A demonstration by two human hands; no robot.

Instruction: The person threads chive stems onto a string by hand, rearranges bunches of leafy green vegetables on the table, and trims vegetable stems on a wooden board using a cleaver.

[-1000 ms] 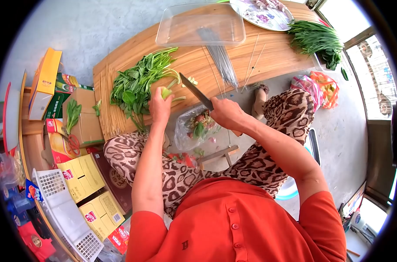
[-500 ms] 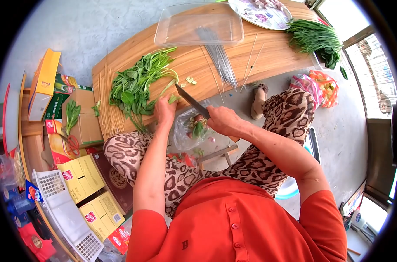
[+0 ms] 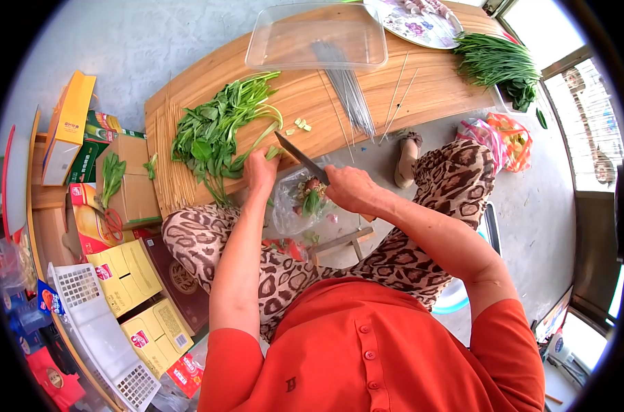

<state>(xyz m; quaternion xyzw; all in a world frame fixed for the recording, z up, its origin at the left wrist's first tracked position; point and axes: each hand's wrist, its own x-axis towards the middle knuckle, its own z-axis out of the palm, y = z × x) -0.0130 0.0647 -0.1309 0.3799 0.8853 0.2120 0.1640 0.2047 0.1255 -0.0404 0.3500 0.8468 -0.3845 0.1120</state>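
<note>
My left hand (image 3: 260, 172) is closed around a few green stems (image 3: 273, 150) at the table's near edge. In my right hand (image 3: 349, 187) is the handle of a kitchen knife (image 3: 299, 156), its dark blade pointing up and left with the tip beside those stems. A heap of leafy greens (image 3: 212, 134) lies on the wooden table (image 3: 291, 103), just beyond my left hand. Several small cut stem pieces (image 3: 302, 124) rest near the knife tip. Below the blade, a clear plastic bag (image 3: 288, 206) holds scraps and leaves.
A clear plastic tray (image 3: 284, 41), metal skewers (image 3: 346, 93) and wooden sticks (image 3: 164, 165) lie on the table. Chives (image 3: 497, 62) and a floral plate (image 3: 422, 31) are at the far right. Boxes (image 3: 126, 275) and a white basket (image 3: 102, 329) stand left.
The view has shifted very slightly. Both hands and the knife keep nearly the same place, with the stems still in my left hand.
</note>
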